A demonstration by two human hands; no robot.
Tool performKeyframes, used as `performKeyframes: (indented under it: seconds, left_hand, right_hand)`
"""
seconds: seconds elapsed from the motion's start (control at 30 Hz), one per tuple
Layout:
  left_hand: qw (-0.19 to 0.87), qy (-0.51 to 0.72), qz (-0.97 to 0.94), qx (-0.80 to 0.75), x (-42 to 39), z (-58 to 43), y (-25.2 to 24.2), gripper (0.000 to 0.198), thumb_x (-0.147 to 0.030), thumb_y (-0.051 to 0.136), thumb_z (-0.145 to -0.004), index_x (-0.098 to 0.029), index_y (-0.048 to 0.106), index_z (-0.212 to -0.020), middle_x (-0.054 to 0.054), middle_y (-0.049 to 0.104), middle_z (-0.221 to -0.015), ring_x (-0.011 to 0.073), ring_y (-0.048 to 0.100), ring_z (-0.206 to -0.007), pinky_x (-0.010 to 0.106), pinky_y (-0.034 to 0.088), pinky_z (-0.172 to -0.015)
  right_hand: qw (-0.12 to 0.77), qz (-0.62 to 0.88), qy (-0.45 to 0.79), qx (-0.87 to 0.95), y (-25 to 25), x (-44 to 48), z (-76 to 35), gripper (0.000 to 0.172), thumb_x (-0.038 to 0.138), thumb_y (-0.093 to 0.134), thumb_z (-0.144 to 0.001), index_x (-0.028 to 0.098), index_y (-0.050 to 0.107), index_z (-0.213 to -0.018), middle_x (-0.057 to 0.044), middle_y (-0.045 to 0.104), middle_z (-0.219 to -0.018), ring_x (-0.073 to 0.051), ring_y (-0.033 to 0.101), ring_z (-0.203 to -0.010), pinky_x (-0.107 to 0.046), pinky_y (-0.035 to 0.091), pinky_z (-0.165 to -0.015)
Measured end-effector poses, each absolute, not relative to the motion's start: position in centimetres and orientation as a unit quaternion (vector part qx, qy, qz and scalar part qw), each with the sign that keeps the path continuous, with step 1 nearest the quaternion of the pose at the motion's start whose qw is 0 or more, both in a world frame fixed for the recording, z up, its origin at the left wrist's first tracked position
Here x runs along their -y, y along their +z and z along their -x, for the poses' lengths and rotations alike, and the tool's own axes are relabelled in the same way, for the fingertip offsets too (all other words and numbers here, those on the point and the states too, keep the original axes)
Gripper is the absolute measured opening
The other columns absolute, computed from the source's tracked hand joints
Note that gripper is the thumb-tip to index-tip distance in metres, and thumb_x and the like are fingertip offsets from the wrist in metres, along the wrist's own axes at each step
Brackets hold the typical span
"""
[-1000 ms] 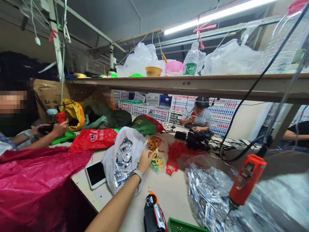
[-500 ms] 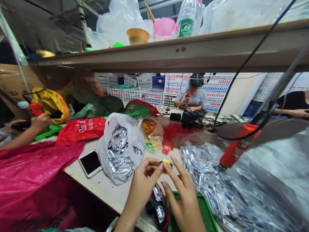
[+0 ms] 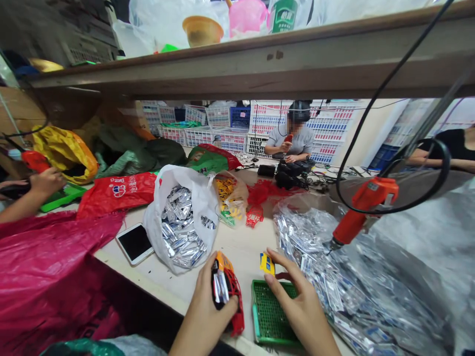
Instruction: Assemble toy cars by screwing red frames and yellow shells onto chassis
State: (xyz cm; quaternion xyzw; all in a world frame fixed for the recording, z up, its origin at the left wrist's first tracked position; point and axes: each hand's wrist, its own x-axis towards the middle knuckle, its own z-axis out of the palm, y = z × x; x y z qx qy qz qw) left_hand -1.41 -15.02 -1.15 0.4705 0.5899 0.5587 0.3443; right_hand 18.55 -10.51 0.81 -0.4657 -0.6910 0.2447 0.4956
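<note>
Left grip (image 3: pixel 208 301) is wrapped round a red-and-black plastic part (image 3: pixel 236 304), lower centre of the frame, while the right grip (image 3: pixel 300 296) pinches a little yellow piece (image 3: pixel 267 264) near the green basket (image 3: pixel 272 316).

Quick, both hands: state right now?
Left hand: closed, holding the red-black part.
Right hand: closed in a pinch, holding the yellow piece.

Pale worktable (image 3: pixel 237 240) with white phone (image 3: pixel 134 243), white bag (image 3: pixel 206 201) of silvery parts (image 3: pixel 181 222), green basket (image 3: pixel 256 319).
</note>
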Motion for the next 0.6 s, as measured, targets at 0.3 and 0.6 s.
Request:
performKeyframes:
  seconds: [0.3,0.6]
  left_hand:
    - [0.491,0.678,-0.331,-0.435,16.7,2.4,1.2,0.088,-0.041,0.09,-0.067,-0.028,0.053,-0.146,0.012,0.051,-0.156,0.0366,0.043,-0.148,0.043,0.043,-0.118]
    - [0.537,0.687,-0.329,-0.362,17.6,2.2,2.8,0.099,-0.032,0.093,-0.064,-0.031,0.049,-0.152,0.012,0.042,-0.164,0.0374,0.042,-0.148,0.039,0.048,-0.114]
  right_hand:
    - [0.483,0.311,0.335,0.747,2.0,12.2,-14.4,0.032,0.03,0.07,-0.094,0.04,0.073,-0.124,-0.001,0.076,-0.128,-0.021,0.068,-0.121,-0.036,0.057,-0.104]
    - [0.416,0.317,0.324,0.788,3.2,12.8,-14.9,0.028,0.039,0.068,-0.095,0.041,0.074,-0.123,-0.002,0.065,-0.144,-0.032,0.043,-0.149,-0.066,0.044,-0.113]
